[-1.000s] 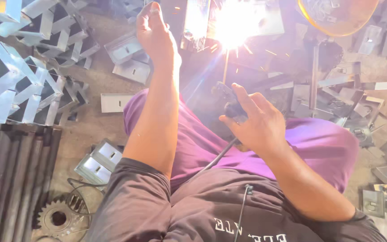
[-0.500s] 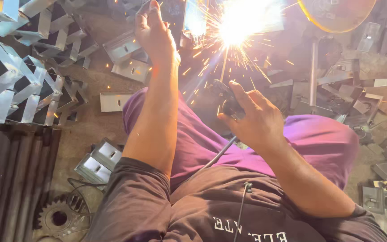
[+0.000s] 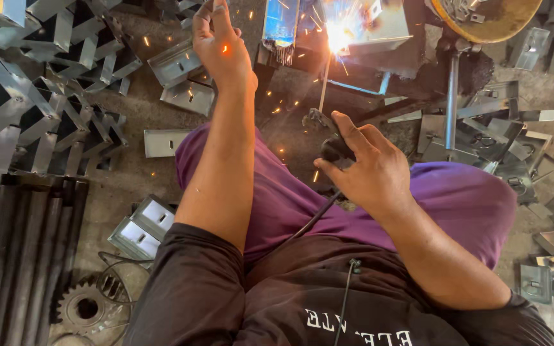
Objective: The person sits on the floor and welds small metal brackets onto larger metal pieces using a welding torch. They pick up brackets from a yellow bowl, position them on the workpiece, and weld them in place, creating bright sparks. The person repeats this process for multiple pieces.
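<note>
Clamped in the right hand, electrode holder mid-weld, arc sparking on steel bracket upper centre; left hand fingers curled, grip unclear; seam unfinished.

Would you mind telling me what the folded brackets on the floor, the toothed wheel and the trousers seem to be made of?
The folded brackets look like thin sheet metal, probably galvanised steel: pale grey, dull shine, crisp bends. The toothed wheel looks like heavy steel or cast iron, dark and dirty with no shine. The purple trousers appear to be soft woven cloth, matte and creased.
</note>
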